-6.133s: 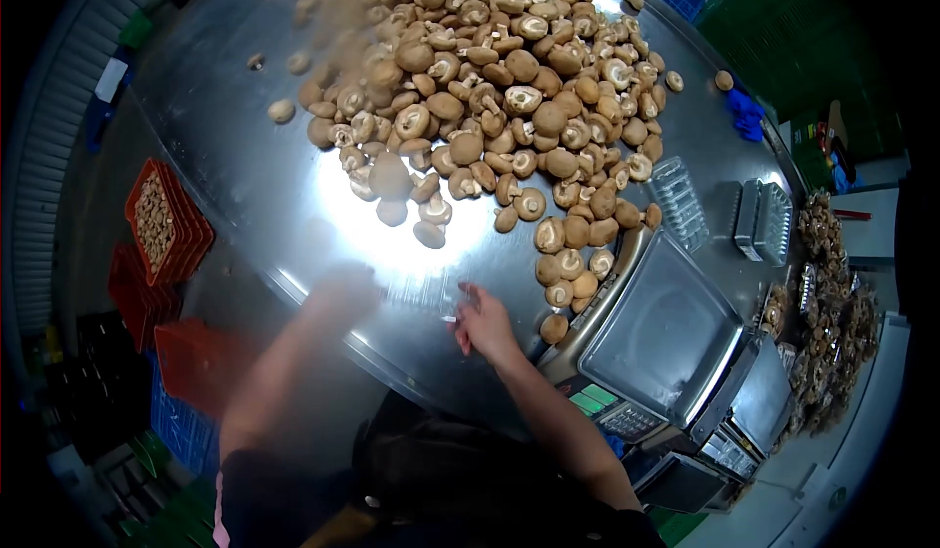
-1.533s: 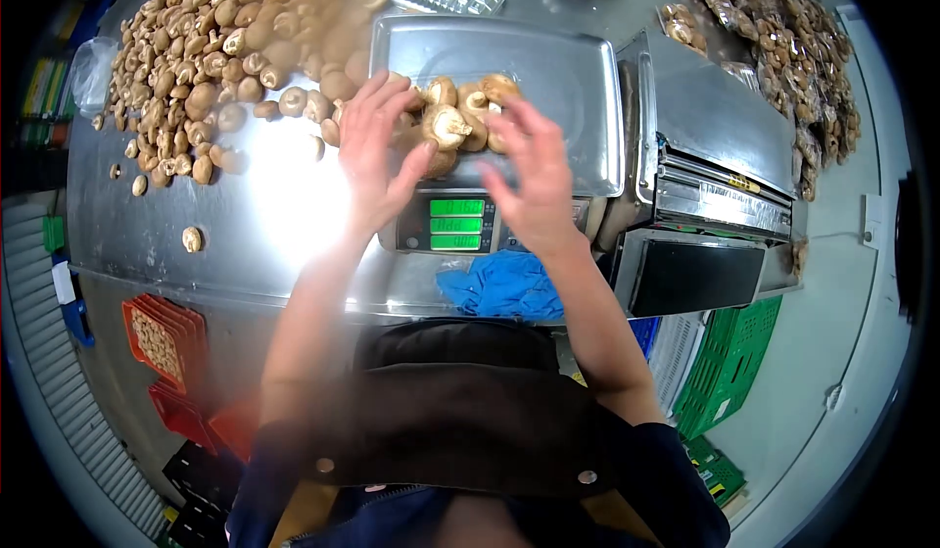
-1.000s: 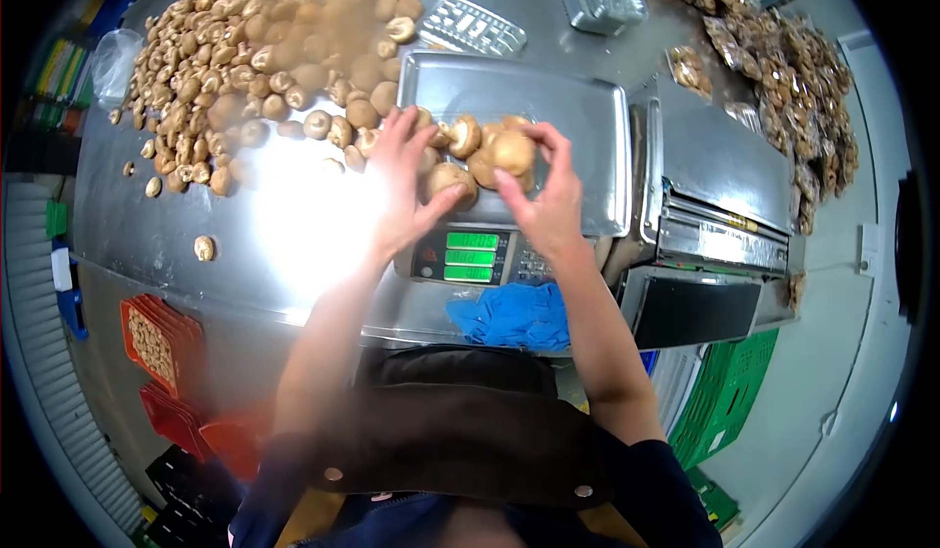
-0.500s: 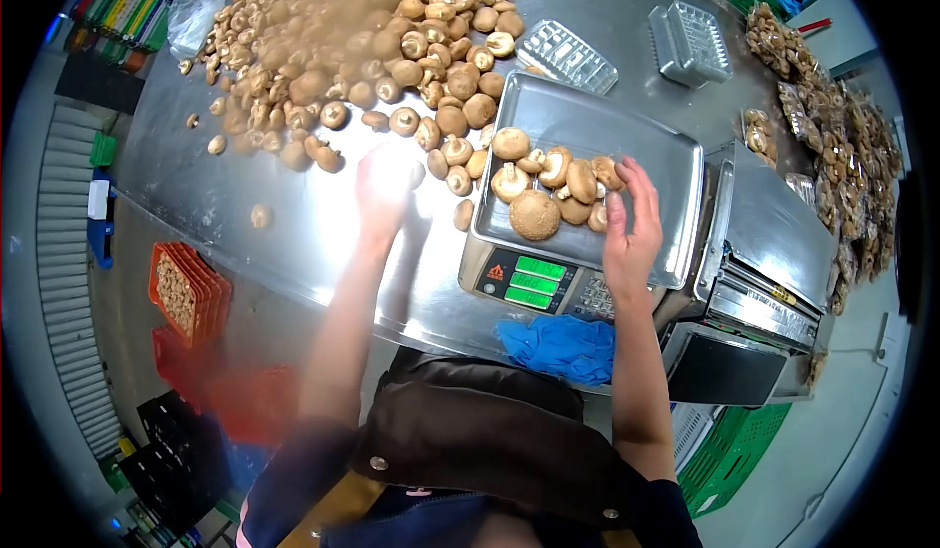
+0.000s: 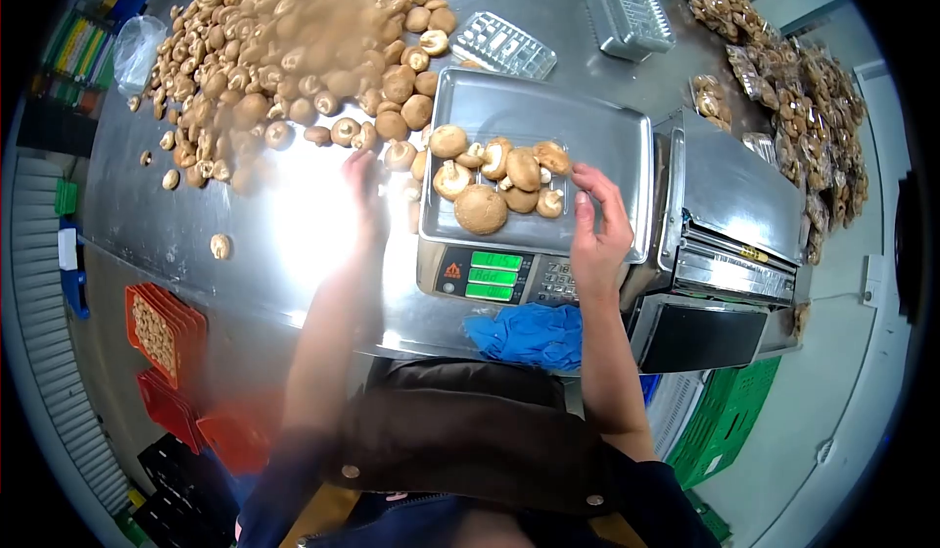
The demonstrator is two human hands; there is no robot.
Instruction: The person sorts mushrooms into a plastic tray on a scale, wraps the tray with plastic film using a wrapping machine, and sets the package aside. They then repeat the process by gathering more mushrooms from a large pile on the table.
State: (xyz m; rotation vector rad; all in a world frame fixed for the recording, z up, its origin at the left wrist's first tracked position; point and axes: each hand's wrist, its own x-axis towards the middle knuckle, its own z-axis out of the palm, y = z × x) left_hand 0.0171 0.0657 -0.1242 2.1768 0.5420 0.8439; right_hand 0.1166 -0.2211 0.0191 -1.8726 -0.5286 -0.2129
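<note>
Several brown-capped shiitake mushrooms point(image 5: 481, 210) lie in a clear plastic punnet point(image 5: 560, 146) on the metal pan point(image 5: 548, 107) of a weighing scale point(image 5: 453, 276). My right hand point(image 5: 601, 223) is over the pan's right side, thumb and fingers apart, fingertips close to the punnet's right end. Strong glare off the metal table washes out my left hand point(image 5: 366, 193), which is left of the scale at the near edge of a large loose mushroom pile point(image 5: 225, 68). Its fingers are blurred, and I cannot tell if they hold a mushroom.
Empty clear punnets point(image 5: 504, 47) sit behind the scale, with more stacked punnets point(image 5: 632, 19) farther right. A wrapping machine point(image 5: 729, 205) stands right of the scale, below heaped packed mushrooms point(image 5: 808, 117). Blue gloves point(image 5: 529, 335) lie in front. Red crates point(image 5: 162, 337) are at lower left.
The whole scene has shifted left in view. My left hand is a little closer to the scale, and my right fingertips have drawn slightly away from the mushrooms in the punnet.
</note>
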